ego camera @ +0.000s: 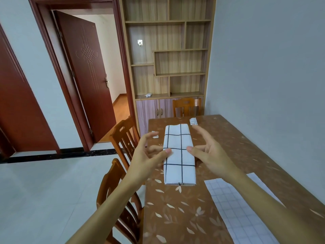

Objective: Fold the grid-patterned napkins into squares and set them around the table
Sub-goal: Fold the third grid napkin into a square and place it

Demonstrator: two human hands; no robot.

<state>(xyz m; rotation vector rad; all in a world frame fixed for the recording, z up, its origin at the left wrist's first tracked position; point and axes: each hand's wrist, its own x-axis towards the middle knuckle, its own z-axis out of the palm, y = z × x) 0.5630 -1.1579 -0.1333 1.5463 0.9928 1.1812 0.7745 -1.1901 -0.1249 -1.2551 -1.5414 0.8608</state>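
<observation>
Both hands hover open over a folded napkin (178, 154), the left hand (149, 154) and right hand (209, 152) flanking its long sides with fingers spread and thumbs near its edges; motion blur makes it hard to tell whether any fingertip touches the cloth. Folded into a long white strip with dark grid lines, the napkin lies flat on the table (175, 217), its length running away from the person. Another napkin (242, 213), paler and still spread out, lies to the right, partly hidden by the right forearm and cut off by the bottom edge. Two small folded napkins sit farther off: one (155, 134) at the left edge, half hidden behind the left fingers, and one (193, 121) near the far end. A brown, leaf-patterned cover dresses the table. Wooden chairs stand along its left side (123, 138) and at its far end (186, 106). Beyond rise a shelf unit (167, 50), a plain pale wall to the right and an open red-brown door (84, 71) to the left, above a light tiled floor.
</observation>
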